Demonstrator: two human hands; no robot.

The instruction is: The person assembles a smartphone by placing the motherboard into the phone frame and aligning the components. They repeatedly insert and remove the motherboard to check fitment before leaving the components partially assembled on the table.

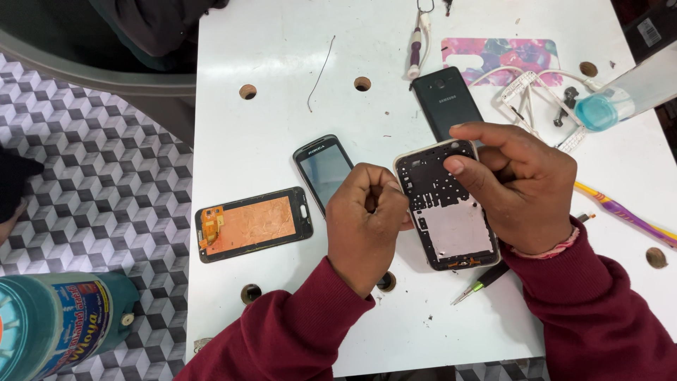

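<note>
Item in hand: black plastic phone mid-frame with a pale rim and a bare grey metal plate (447, 208), inner side up. Long axis runs near-upright in view, tilted slightly, camera-cutout end pointing away from the person, connector end toward them. It sits between both hands, just above the table.

Left hand (365, 222): curled into a near fist, fingertips pressed against the frame's left edge, gripping it.

Right hand (518, 183): closed over the frame's right edge and top corner, thumb laid across the upper inner face.

Left of the left hand: small dark phone with a grey screen (324, 169), face up; farther left, a black display panel with a copper-orange back (252, 224), lying crosswise.

Beyond the right hand: black phone back cover (444, 102); flowered pink case (502, 53); white plastic frame (525, 95); clear bottle of blue liquid (620, 99); purple-handled tool (416, 46).

Right of the right hand: purple-and-yellow toothbrush (624, 215). Under the right wrist: green-tipped screwdriver (483, 282).

Surface: white table with round holes (282, 85), scuffed and speckled.

Room: grey-and-white cube-pattern floor (92, 176); teal canister (56, 321) at lower left.
</note>
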